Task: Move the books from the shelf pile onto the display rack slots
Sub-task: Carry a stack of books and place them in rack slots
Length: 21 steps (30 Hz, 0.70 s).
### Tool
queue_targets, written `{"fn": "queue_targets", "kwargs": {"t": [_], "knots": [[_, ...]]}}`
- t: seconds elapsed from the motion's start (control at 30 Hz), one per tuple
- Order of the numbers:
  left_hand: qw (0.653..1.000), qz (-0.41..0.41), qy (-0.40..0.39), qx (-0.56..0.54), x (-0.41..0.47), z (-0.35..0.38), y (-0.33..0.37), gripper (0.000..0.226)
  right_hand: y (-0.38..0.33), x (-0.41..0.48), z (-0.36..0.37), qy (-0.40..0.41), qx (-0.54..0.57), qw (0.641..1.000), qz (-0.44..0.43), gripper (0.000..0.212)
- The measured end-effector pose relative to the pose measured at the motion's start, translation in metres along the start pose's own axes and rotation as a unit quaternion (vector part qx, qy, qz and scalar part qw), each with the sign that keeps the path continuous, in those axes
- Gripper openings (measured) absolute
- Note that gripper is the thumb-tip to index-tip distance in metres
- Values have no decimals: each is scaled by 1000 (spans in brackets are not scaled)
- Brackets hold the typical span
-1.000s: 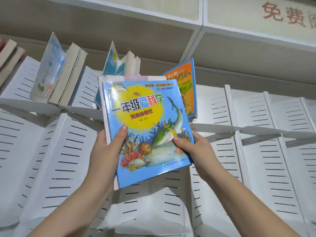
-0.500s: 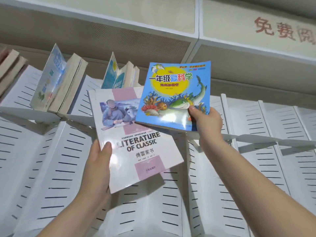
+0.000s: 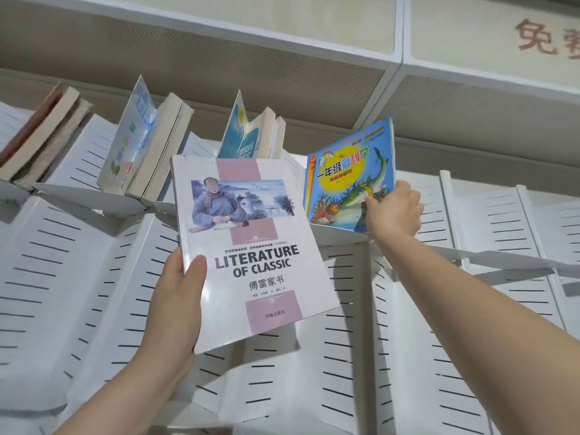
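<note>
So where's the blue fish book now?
Head view, right of centre: the blue book sits in an upper slot of the rack, right hand gripping its lower corner, beside the white book in the left hand.

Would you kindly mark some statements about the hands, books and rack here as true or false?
1. The left hand holds the white Literature of Classic book. True.
2. The right hand is empty. False: it grips the blue science picture book by its lower right corner.
3. The white book already stands in a slot. False: it is held in front of the white display rack.
4. The blue book is at the rack's upper row. True.
</note>
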<state>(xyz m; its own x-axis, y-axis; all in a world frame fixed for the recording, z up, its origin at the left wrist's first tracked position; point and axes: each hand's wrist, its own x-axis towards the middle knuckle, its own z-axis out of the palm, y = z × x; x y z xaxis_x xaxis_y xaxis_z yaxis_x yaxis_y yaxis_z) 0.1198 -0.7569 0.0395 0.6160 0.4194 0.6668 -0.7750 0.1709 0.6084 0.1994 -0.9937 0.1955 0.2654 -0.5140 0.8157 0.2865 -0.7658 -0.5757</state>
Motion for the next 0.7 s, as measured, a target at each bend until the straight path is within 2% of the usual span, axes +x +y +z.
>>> {"fn": "queue_targets", "kwargs": {"t": [0.13, 0.43, 0.5, 0.6, 0.67, 0.7], "knots": [[1000, -8, -1, -13, -1, -1, -1, 20, -5, -1, 12, -24, -70, 996, -39, 64], [999, -20, -17, -23, -7, 4, -4, 23, 9, -6, 5, -97, -150, 980, -84, 71], [999, -23, -20, -28, -7, 7, -4, 22, 6, -16, -5, -72, -89, 989, -92, 70], [999, -24, -28, -40, -9, 14, -4, 20, 5, -48, -20, 22, 78, 981, -177, 61], [998, -24, -33, -45, -12, 22, -4, 21, 5, -70, -34, -28, 189, 964, -186, 57], [998, -23, -36, -46, -15, 28, -4, 21, 6, -77, -41, -97, 234, 956, -148, 59]]}}
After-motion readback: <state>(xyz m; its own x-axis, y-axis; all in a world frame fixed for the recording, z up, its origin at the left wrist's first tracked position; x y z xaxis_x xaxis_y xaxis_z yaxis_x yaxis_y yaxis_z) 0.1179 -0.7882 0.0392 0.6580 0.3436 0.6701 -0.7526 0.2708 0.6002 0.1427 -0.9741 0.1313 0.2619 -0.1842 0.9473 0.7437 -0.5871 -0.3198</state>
